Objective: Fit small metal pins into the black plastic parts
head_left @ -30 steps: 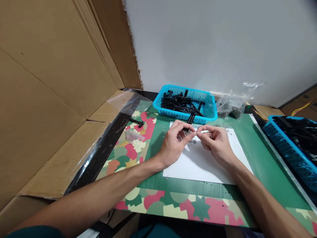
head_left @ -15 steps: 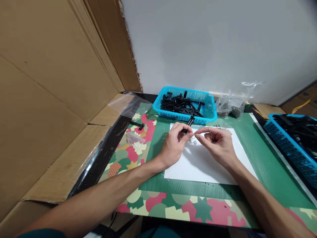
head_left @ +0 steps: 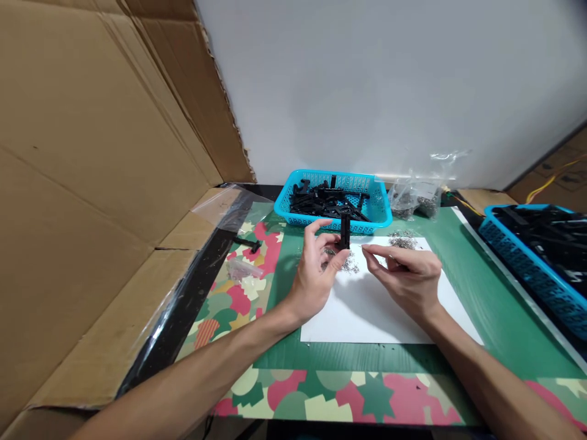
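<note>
My left hand (head_left: 316,263) grips a black plastic part (head_left: 345,231) between thumb and fingers, with its long end pointing up. Close by on the right, my right hand (head_left: 406,275) is closed in a pinch; a tiny metal piece seems to sit at its fingertips, too small to name. Both hands are above a white sheet of paper (head_left: 367,318). Small silvery metal pieces lie in one pile (head_left: 351,264) behind my left hand and in another pile (head_left: 402,239) near the sheet's far right corner.
A blue basket (head_left: 279,205) of black parts stands at the back. Another blue basket (head_left: 527,275) is at the right. Clear bags of metal pieces (head_left: 415,201) lean by the wall. A loose black part (head_left: 247,244) and a small plastic bag (head_left: 244,269) lie left. Cardboard (head_left: 92,153) walls the left side.
My hands have moved slightly apart. The black part in my left hand has turned to stand more upright and shows more fully. The camera view has shifted a little.
</note>
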Tool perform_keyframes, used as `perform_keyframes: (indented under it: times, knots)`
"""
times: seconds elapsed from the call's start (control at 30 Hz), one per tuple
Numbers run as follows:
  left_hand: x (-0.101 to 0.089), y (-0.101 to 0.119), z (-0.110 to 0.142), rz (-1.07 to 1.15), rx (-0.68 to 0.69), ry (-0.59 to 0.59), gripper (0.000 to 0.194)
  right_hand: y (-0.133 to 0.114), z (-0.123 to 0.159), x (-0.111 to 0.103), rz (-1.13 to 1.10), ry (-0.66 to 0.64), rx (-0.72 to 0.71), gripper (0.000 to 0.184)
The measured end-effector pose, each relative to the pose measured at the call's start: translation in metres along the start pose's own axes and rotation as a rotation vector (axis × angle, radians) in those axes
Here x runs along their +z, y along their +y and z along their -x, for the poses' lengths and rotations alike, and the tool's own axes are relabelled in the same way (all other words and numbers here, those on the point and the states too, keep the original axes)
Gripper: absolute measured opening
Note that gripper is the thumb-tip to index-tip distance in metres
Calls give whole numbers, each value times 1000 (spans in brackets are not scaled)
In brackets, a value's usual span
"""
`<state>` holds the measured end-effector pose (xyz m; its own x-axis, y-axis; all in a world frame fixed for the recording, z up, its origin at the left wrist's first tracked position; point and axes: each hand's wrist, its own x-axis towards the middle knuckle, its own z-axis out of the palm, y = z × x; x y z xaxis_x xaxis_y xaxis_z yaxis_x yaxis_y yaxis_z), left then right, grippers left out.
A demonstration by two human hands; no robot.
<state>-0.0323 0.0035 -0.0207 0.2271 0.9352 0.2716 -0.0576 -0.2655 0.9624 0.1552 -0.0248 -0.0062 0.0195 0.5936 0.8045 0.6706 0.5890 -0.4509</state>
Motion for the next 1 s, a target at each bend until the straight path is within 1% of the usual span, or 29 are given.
perform_keyframes:
  times: [0.03, 0.13, 0.23, 0.33, 0.43, 0.5, 0.67, 0.77, 0.87, 1.0]
  knots:
    - [0, -2, 0, -4, 18, -10, 62, 0, 0, 0, 12, 8, -30, 10]
    - [-2, -5, -2, -70, 78, -63, 48, 2, 0, 1, 37, -2, -104, 12]
    - [-3, -7, -1, -123, 114, -68, 42, 3, 0, 2, 45, -19, -134, 13]
    - [-2, -6, 0, -138, 123, -69, 43, 4, 2, 2, 28, -55, -78, 14]
    - [-2, -5, 1, -138, 119, -88, 43, 5, 4, 1, -24, -144, 4, 16]
    - [-2, -5, 2, -130, 117, -96, 43, 6, 5, 1, -65, -182, 31, 17]
    - [-1, -6, 1, -98, 102, -96, 44, 6, 5, 1, -119, -192, 29, 16]
    - [0, -6, 1, -64, 83, -75, 44, 6, 4, 0, -162, -190, 19, 16]
    - [0, -6, -1, -2, 40, -62, 46, 7, 4, -1, -172, -205, 35, 16]
    - [-1, -8, -6, 79, -24, -83, 51, 9, 3, -1, -174, -236, 45, 16]
